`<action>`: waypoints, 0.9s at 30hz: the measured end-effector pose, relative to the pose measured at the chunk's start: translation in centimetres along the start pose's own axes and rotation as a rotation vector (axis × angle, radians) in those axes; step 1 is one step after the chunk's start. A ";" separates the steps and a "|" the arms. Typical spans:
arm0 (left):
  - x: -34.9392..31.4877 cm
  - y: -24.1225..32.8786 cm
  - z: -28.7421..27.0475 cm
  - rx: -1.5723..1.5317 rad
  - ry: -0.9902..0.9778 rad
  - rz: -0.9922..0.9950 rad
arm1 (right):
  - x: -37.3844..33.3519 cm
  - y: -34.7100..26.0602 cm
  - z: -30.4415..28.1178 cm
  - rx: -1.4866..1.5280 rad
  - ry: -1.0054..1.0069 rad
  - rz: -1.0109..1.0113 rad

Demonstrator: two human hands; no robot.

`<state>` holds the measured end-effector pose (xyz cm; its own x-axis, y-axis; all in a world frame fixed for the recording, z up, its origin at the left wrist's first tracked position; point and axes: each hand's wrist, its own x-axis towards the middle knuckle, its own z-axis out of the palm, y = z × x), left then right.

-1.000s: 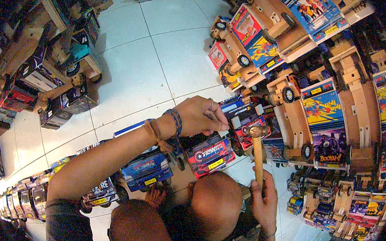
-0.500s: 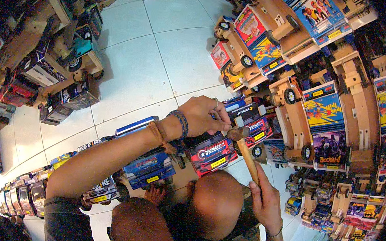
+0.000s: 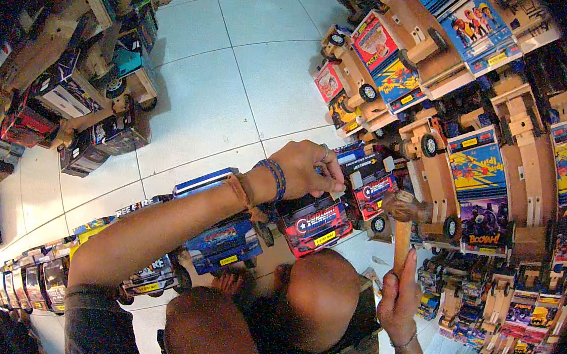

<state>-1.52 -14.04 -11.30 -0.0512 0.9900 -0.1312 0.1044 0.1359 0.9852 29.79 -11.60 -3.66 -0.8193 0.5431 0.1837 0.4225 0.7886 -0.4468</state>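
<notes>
My left hand [image 3: 303, 168], with cord bracelets at its wrist and a ring, reaches across in front of me. Its thumb and fingertips are pinched on a small pale piece [image 3: 338, 195] at the top edge of a red, black and blue toy truck [image 3: 317, 228]. In my right hand [image 3: 400, 296] is a hammer [image 3: 401, 245], gripped by its wooden handle. The hammer's rusty head is raised to the right of the pinched fingers, apart from them. A similar toy truck [image 3: 371, 193] stands just beyond, with a pale tab at its near corner.
A blue toy truck [image 3: 225, 245] stands under my left forearm, with more trucks in a row to the left. Stacked toy trucks [image 3: 477, 163] fill the right side; dark ones [image 3: 105, 138] stand at left. My bare knees [image 3: 322, 285] rise over the white tiled floor [image 3: 205, 76].
The hammer has swung away to the right from beside my left fingertips, my right hand moving with it. My left hand keeps its pinch at the truck's edge.
</notes>
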 end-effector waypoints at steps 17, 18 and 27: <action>0.0 0.9 -0.7 0.032 -0.019 -0.068 | -0.9 0.3 0.7 0.019 -0.089 0.207; 0.1 1.0 -0.8 0.013 -0.028 -0.088 | -1.3 0.1 1.3 0.077 -0.061 0.289; 0.9 1.0 -1.3 -0.116 -0.069 -0.054 | -8.1 0.9 1.6 0.308 0.245 0.820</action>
<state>-2.76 -13.08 -10.26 0.0150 0.9821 -0.1880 -0.0123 0.1882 0.9821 36.20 -15.74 -6.96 -0.1875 0.9737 -0.1294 0.6855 0.0353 -0.7272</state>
